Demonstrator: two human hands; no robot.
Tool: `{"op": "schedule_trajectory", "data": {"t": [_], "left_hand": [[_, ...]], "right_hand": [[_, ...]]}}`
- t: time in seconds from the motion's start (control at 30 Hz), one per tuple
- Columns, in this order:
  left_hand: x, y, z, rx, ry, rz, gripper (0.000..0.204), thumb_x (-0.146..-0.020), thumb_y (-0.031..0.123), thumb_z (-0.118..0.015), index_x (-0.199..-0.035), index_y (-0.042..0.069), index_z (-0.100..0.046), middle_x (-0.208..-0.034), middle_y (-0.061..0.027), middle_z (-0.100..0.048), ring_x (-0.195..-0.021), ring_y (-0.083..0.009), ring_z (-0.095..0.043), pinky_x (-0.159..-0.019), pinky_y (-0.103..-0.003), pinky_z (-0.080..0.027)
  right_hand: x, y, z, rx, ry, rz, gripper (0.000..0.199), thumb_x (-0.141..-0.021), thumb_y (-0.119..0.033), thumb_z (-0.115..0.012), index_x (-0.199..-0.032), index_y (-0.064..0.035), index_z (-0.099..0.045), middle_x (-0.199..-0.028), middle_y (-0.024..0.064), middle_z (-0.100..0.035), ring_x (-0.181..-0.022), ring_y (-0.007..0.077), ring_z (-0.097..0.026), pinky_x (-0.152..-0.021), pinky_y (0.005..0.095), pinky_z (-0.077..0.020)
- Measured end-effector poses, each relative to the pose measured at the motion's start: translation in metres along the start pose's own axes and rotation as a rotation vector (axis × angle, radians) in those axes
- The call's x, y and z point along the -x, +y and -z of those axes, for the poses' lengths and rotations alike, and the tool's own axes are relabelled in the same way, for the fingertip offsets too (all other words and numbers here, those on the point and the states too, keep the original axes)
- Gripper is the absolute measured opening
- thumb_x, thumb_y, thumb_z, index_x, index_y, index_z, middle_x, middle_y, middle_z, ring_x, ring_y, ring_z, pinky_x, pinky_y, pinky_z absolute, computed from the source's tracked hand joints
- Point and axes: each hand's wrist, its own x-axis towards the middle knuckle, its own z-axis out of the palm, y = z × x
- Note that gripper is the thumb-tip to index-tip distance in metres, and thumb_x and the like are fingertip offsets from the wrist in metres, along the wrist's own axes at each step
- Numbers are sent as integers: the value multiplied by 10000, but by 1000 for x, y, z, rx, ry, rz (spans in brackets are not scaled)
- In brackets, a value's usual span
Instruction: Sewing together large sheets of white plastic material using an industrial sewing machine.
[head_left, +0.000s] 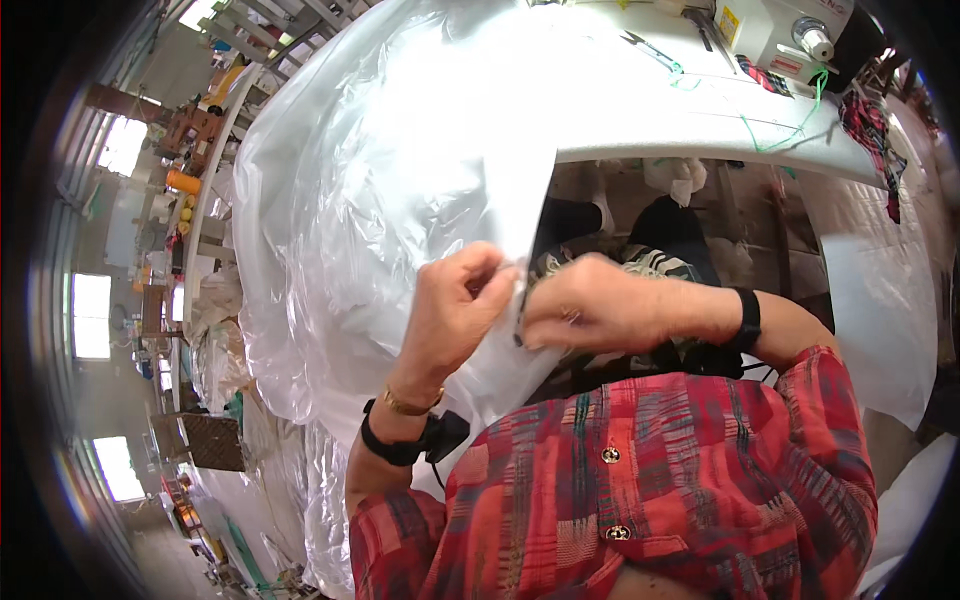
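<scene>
Clear plastic sheet point(400, 190) is pinched at its edge by left hand point(455, 315) and right hand point(590, 305), fingers closed on it. Judged light, limp, slippery; best gripped at that edge, bulk hanging beyond the pinch.

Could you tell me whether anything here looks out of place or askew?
Nothing is clearly damaged. Green thread trails loose across the white table by the sewing machine. Both hands, left hand and right hand, pinch the crumpled plastic sheet.

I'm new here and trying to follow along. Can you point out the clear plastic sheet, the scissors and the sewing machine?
clear plastic sheet point(380, 190), head view, on its crinkled middle.
scissors point(648, 48), head view, on the blades, lying on the white table.
sewing machine point(775, 35), head view, on its white body.
</scene>
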Motion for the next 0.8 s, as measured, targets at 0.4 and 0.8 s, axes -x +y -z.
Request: {"op": "schedule_trajectory", "data": {"t": [0.4,0.8], "left_hand": [[-9,70,21,-685,-34,-454,69,-829,8,-637,-898,5,-636,-637,-144,-590,-538,-231,-611,-527,-329,-466],[8,-7,-22,-652,14,-450,115,-797,27,-643,-847,31,-539,-774,-112,-539,-651,-312,-582,-574,-389,-445]], "right_hand": [[-163,69,-13,452,312,327,251,-826,-169,-604,-996,6,-666,-973,213,-678,-835,306,-676,-752,400,-532],[-39,59,116,877,33,-348,139,-866,-177,-608,-944,-65,-632,-769,180,-633,-726,363,-636,-686,440,-517]]}}
